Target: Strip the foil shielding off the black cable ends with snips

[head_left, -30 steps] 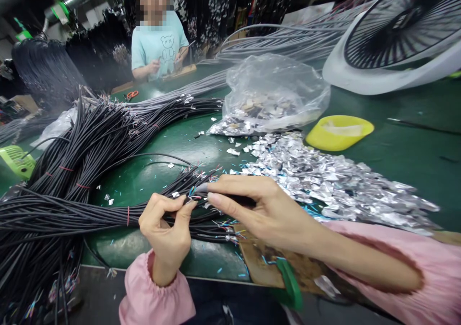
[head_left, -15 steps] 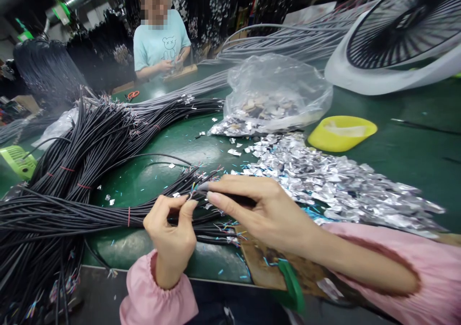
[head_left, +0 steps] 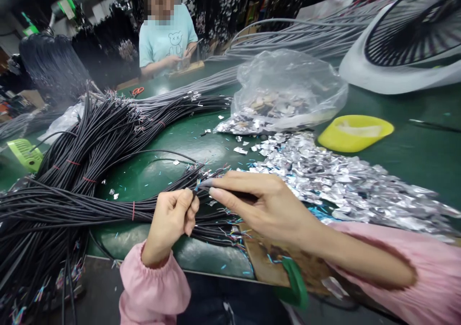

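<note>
Our left hand [head_left: 175, 213] holds a cable [head_left: 194, 193] up above the counter [head_left: 194, 145].
The cable's black sheath ends in a small spray of wires [head_left: 198, 185], blue and yellow among them; our left fingers are curled tight round the sheath, while our right hand [head_left: 268, 207] brings thumb and forefinger to the wires, though we cannot tell whether they pinch them. The counter's near edge passes under our left sleeve [head_left: 154, 286]; a bundle [head_left: 115, 210] lies close on the left, foil [head_left: 345, 186] is heaped beyond our right hand, and bare green shows between, farther off.
</note>
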`<state>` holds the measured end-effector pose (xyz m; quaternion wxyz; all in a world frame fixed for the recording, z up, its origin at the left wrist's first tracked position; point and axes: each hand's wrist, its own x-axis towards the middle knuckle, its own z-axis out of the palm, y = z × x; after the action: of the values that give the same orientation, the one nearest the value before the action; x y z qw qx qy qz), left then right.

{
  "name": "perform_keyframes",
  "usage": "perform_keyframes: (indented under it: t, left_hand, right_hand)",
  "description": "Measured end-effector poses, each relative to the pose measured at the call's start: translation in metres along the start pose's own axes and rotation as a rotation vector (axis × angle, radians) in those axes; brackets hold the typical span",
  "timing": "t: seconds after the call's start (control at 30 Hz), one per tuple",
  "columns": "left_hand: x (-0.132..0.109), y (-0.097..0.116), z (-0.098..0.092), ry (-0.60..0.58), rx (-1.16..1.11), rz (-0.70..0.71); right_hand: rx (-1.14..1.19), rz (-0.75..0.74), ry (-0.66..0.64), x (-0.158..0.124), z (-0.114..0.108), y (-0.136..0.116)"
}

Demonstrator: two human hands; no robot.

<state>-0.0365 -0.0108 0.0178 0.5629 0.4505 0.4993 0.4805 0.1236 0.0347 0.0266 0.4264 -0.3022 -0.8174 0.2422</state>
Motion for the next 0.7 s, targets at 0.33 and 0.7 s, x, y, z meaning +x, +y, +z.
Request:
perform_keyframes:
  t: [0.33,0.7]
  left_hand:
    - [0.002,-0.011,0.005,0.346,0.011,0.455]
    - [0.0,-0.019,0.012,0.557,0.355,0.778]
  right_hand:
    - [0.08,0.092,0.007,0.001,-0.002,-0.004]
    - [0.111,0.034,-0.008,0.001,-0.006,-0.006]
